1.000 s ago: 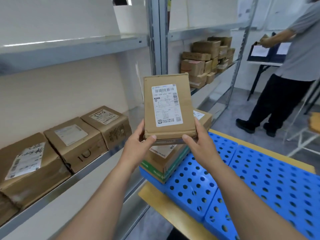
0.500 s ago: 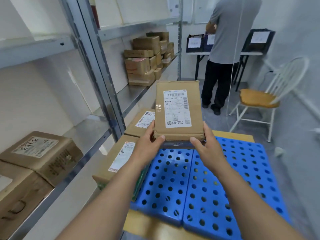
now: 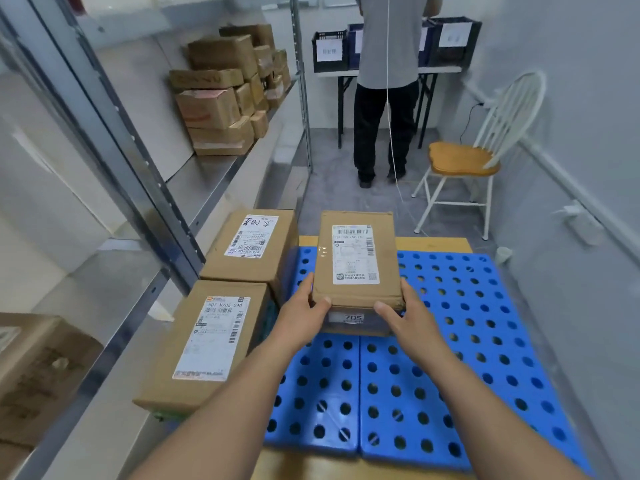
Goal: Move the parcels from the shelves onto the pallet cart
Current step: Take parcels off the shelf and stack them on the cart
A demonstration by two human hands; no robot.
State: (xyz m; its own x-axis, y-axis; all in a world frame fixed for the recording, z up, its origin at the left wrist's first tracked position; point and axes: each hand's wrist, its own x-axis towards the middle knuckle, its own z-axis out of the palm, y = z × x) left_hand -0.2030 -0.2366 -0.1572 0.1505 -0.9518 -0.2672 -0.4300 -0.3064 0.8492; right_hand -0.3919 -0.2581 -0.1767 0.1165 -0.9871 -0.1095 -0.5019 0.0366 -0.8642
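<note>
Evidently light and stiff, the flat brown cardboard parcel (image 3: 356, 258) hangs low over the blue perforated plastic pallet cart (image 3: 467, 323). The fingers of the left hand (image 3: 301, 320) and right hand (image 3: 405, 323) pinch its near corners; its rigid edges look like the safest hold.

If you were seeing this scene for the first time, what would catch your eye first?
The left hand and right hand grip a labelled parcel low over the blue pallet at centre. Two more parcels lie along its left edge, and a person stands at the far table.
</note>
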